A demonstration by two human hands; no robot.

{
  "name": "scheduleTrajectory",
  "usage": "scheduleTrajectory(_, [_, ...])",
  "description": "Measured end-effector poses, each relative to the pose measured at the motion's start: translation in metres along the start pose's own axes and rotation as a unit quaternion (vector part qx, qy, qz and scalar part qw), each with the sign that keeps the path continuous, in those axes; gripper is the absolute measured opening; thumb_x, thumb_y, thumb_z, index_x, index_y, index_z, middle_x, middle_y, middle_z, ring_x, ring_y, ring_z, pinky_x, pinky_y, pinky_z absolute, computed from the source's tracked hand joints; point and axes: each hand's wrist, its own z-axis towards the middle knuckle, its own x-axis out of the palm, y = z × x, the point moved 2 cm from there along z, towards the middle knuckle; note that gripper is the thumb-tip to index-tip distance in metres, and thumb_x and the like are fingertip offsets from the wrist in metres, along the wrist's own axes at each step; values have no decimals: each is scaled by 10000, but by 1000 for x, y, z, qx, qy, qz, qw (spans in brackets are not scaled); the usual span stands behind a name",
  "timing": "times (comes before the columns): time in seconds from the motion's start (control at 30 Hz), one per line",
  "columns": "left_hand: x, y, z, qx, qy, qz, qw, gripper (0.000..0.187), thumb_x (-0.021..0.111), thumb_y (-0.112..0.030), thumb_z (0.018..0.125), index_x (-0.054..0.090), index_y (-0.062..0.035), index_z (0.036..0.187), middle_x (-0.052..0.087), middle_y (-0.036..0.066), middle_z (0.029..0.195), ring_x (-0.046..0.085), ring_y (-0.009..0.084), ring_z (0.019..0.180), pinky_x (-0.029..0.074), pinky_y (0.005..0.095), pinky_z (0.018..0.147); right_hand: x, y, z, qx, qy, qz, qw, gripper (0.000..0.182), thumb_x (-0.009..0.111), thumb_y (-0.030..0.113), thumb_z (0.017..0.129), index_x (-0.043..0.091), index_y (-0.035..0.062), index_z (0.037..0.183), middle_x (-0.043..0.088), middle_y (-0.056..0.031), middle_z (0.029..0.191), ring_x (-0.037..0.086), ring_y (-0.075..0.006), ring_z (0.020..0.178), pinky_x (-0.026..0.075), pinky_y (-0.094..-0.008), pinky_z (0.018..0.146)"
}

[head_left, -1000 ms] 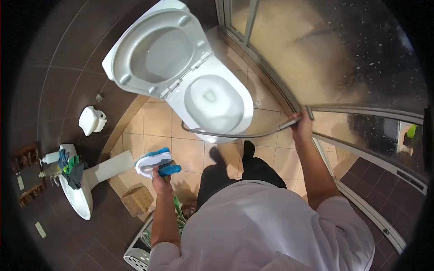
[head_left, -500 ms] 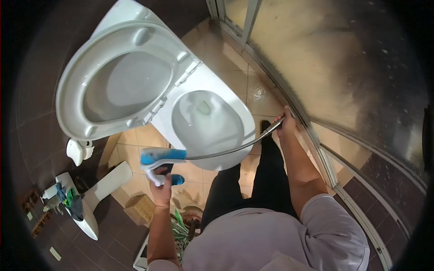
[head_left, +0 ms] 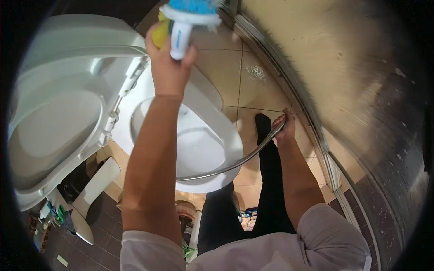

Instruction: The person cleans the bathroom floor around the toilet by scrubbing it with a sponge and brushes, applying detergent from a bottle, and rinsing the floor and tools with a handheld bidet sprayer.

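My left hand (head_left: 167, 67) is raised at the top, over the far side of the toilet (head_left: 233, 140). Its fingers are closed around the white handle of a scrub brush (head_left: 181, 38) with blue bristles. A yellow piece (head_left: 160, 34) shows beside the handle, partly behind the fingers. At the right, my right hand (head_left: 285, 128) grips the end of a flexible metal hose (head_left: 246, 159). From there the hose curves left across the front of the bowl and passes behind my left forearm. That forearm hides part of the bowl.
The toilet's raised seat and lid (head_left: 58, 122) stand at the left. A framed glass shower screen (head_left: 361, 81) runs along the right. Tiled floor (head_left: 221, 72), wet in places, lies between them. A white pedestal basin (head_left: 97, 185) with cloths (head_left: 63, 217) on it is at lower left.
My left hand has carried the brush up and forward from beside the bowl's front to its far side. The view has shifted; my right hand keeps its hold on the hose.
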Motion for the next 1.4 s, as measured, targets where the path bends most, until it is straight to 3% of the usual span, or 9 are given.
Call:
scheduleTrajectory(0.1, [22, 23, 6, -1, -12, 22, 1000, 287, 650, -251, 674, 581, -57, 875, 348, 160, 1205, 453, 348, 1010, 411, 366, 832, -8, 12, 14, 7, -54, 30, 998, 359, 554, 329, 823, 387, 161, 553, 401, 13, 442, 416, -118, 366, 367, -243, 356])
scheduleTrajectory(0.23, [31, 43, -4, -13, -13, 81, 997, 291, 645, -276, 688, 584, -71, 884, 354, 154, 1207, 448, 338, 1022, 410, 360, 840, -18, 15, 30, 0, -59, 36, 998, 371, 559, 345, 817, 380, 160, 550, 398, 13, 438, 411, -118, 357, 367, -243, 357])
scheduleTrajectory(0.53, [35, 47, -4, -50, -18, 74, 996, 358, 656, -273, 703, 559, -78, 987, 373, 154, 1180, 437, 324, 1043, 399, 354, 857, 8, 10, 39, 4, 2, -41, 999, 397, 556, 433, 796, 390, 141, 583, 393, 5, 450, 411, -133, 378, 387, -263, 396])
scheduleTrajectory(0.63, [35, 53, -3, -20, -13, 97, 995, 386, 659, -279, 704, 551, -79, 1016, 380, 152, 1171, 425, 322, 1048, 386, 350, 868, 16, 10, 34, 34, 23, 30, 999, 434, 479, 497, 814, 437, 112, 619, 415, -13, 489, 425, -137, 430, 399, -274, 430])
scheduleTrajectory(0.8, [32, 51, -3, -10, -10, 107, 994, 386, 651, -275, 713, 547, -67, 1021, 383, 150, 1165, 419, 319, 1050, 378, 348, 873, 14, 10, 18, 51, 200, 229, 951, 618, 278, 597, 833, 501, 21, 811, 472, -59, 643, 456, -153, 560, 414, -269, 515])
scheduleTrajectory(0.9, [33, 51, -2, -14, -13, 94, 995, 387, 650, -270, 714, 546, -69, 1028, 383, 148, 1165, 423, 318, 1046, 380, 347, 871, 14, 12, 1, 48, 151, 272, 949, 617, 253, 573, 849, 487, 3, 865, 460, -61, 678, 448, -154, 588, 416, -272, 541])
scheduleTrajectory(1.1, [33, 49, -2, -24, -16, 86, 996, 392, 650, -267, 713, 546, -77, 1040, 381, 147, 1171, 433, 316, 1040, 382, 340, 869, -10, 1, 23, 9, 167, 318, 933, 621, 243, 578, 848, 483, 5, 867, 434, -46, 655, 429, -147, 560, 422, -252, 497])
scheduleTrajectory(1.3, [34, 48, -1, -29, -21, 77, 996, 395, 654, -273, 711, 546, -71, 1033, 381, 150, 1174, 439, 318, 1039, 384, 341, 866, 6, 0, 35, -25, 109, 263, 958, 615, 251, 592, 838, 472, 18, 829, 439, -32, 637, 411, -127, 504, 412, -219, 434])
scheduleTrajectory(1.4, [33, 50, -1, -29, -24, 72, 997, 389, 655, -276, 709, 550, -67, 1021, 381, 151, 1173, 440, 315, 1038, 385, 342, 866, 12, 2, 31, -50, 111, 245, 962, 594, 282, 573, 843, 474, 11, 848, 445, -39, 655, 424, -132, 537, 430, -220, 476])
